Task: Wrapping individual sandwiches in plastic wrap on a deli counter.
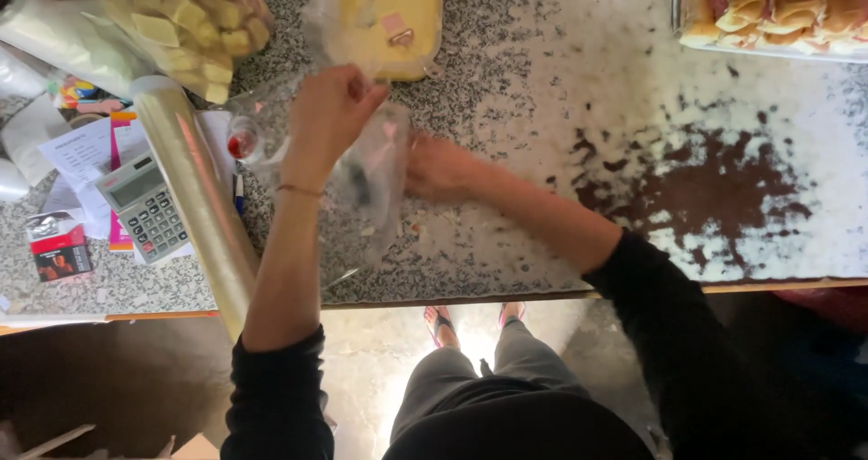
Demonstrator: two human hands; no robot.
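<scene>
Spanning most of the frame was a speckled grey granite counter (pixel 506 243), patchy dark stain at right. Long roll of clear cling film (pixel 201 202) lay diagonally at left, within reach. Tray of filled bread rolls (pixel 778 8) was cut off upper right. Centre: thin clear plastic bag (pixel 366 166) held between both hands, likely to open it. Left hand (pixel 330 112) pinched its top edge; right hand (pixel 438 166) gripped its side. Bag contents blurred, unreadable.
</scene>
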